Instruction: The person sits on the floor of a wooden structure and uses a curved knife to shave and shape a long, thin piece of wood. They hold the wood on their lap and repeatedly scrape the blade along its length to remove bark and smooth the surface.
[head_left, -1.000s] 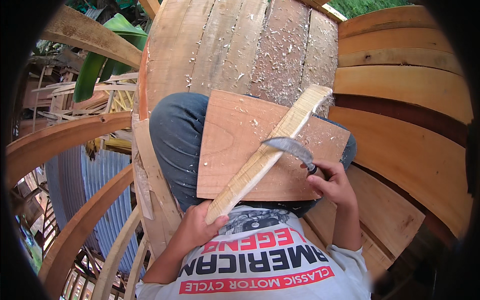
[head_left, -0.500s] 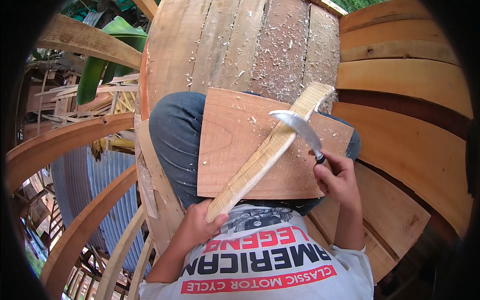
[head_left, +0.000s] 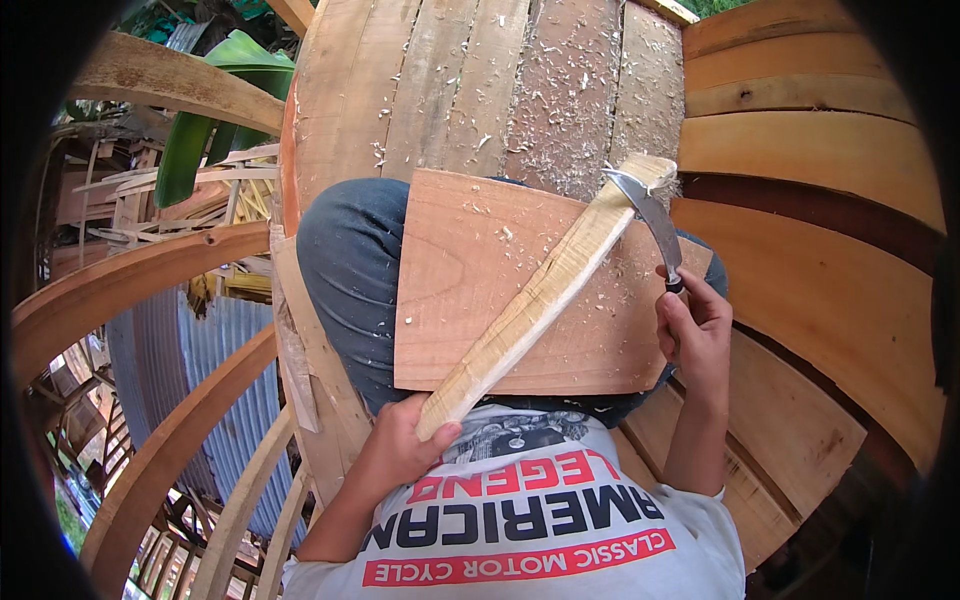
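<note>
A long pale strip of wood (head_left: 540, 290) slants across a flat brown board (head_left: 470, 260) that rests on my lap. My left hand (head_left: 405, 445) is wrapped round the strip's near end, close to my shirt. In my right hand (head_left: 695, 325) is a curved knife (head_left: 652, 220) with a hooked, sickle-like blade and a dark collar at the handle. Its blade lies at the strip's far end, the tip over the upper left edge. Most of the handle is hidden in my fingers. A curl of shaving (head_left: 662, 180) clings to the strip's far end.
Wood shavings are scattered over the plank floor (head_left: 440, 90) ahead. Curved planks (head_left: 800, 270) rise as a wall on the right. Bent wooden ribs (head_left: 150, 270) stand at the left, with corrugated metal sheets (head_left: 230, 400) and stacked scrap wood beyond them.
My right hand and the curved knife have moved away from me and to the right along the strip to its far end. My left hand keeps its grip, nearly still.
</note>
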